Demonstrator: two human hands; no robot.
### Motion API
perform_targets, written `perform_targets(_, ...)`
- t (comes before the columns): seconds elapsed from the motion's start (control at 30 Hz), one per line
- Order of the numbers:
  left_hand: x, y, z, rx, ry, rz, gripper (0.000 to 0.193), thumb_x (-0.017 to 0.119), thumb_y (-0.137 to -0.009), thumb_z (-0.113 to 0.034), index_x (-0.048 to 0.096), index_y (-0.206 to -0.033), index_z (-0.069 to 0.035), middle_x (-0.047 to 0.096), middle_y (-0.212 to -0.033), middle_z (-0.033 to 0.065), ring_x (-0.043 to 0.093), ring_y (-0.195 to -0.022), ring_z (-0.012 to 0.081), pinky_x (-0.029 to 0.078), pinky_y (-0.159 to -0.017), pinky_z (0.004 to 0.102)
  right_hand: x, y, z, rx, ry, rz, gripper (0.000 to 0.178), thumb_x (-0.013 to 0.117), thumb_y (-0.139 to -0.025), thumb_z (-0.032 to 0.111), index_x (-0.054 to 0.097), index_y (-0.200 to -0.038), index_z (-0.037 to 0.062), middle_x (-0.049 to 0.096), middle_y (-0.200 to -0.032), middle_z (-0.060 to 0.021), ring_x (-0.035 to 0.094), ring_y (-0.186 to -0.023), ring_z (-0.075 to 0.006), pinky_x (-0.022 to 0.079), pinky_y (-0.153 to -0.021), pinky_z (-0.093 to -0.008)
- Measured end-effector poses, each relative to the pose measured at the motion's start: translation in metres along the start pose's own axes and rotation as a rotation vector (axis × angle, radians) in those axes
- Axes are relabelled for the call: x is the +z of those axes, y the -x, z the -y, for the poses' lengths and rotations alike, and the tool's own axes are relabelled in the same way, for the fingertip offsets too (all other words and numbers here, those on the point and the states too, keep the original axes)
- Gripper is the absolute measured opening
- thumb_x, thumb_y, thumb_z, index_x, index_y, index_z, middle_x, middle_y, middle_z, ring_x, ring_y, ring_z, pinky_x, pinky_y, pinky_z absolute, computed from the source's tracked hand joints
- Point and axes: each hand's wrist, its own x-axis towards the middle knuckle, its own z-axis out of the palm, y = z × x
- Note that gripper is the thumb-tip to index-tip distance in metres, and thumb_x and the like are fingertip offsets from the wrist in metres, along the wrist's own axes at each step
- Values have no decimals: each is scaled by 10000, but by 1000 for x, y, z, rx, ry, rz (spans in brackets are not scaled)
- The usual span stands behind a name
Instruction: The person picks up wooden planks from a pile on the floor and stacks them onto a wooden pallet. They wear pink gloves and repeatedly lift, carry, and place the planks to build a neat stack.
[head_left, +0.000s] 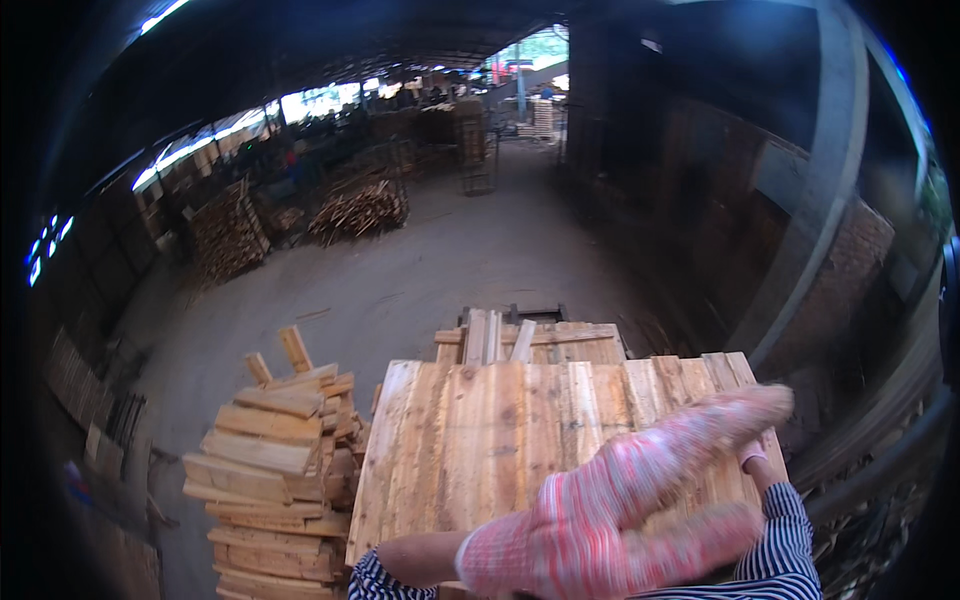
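Observation:
My left hand (590, 515), in a pink-and-white knitted glove, reaches across from the lower edge toward the right. Its fingers and thumb are spread apart, slightly blurred, with nothing held between them. Beneath it lies a layer of pale wooden boards (480, 430) set side by side, forming the top of a stack; I cannot tell whether the glove touches them. At the stack's right edge is my right hand (755, 453), also gloved in pink. The left glove covers most of it, so its fingers are hidden.
Left of the boards stands a tall, uneven pile of short planks (265, 455). Beyond the boards is another board stack (575, 345) with loose strips (482, 335). Heaps of wood (360, 210) lie farther off on the concrete floor (440, 255). A pale pillar (825, 180) rises at right.

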Motion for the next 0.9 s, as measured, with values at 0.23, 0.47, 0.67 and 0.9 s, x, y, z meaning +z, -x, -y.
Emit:
perform_targets(0.23, 35, 141, -76, 444, -154, -268, 736, 671, -996, -383, 367, -1574, -44, 426, -1578, 194, 376, -1483, 305, 316, -1215, 423, -29, 220, 231, -1038, -592, -189, 638, 712, -947, 229, 465, -1530, 152, 323, -1638, -172, 325, -1507, -318, 332, -1189, -466)
perform_targets(0.47, 79, 345, -21, 238, -773, -1014, 744, 679, -986, -377, 368, -1569, -34, 411, -1589, 211, 372, -1490, 320, 322, -1208, 439, -60, 428, 307, -1889, -717, -195, 668, 716, -905, 66, 458, -1521, 56, 349, -1584, -292, 415, -1432, -461, 427, -1147, -506)
perform_targets(0.67, 158, 592, 103, -1083, -656, -2320, 973, 686, -904, -587, 297, -1588, -14, 344, -1596, 297, 318, -1495, 415, 279, -1223, 475, -39, 560, 303, -2156, -767, 241, 586, 670, -949, 129, 484, -1491, 6, 456, -1507, -284, 493, -1377, -440, 454, -1118, -475)
perform_targets(0.9, 135, 724, 98, -1747, 100, -2811, 1438, 805, -624, -781, 54, -1652, -113, 142, -1655, 335, 117, -1512, 564, 193, -1204, 654, 15, 634, 299, -1980, -667, 799, 580, 697, -924, 63, 514, -1472, 6, 542, -1447, -191, 549, -1330, -325, 461, -1111, -400)
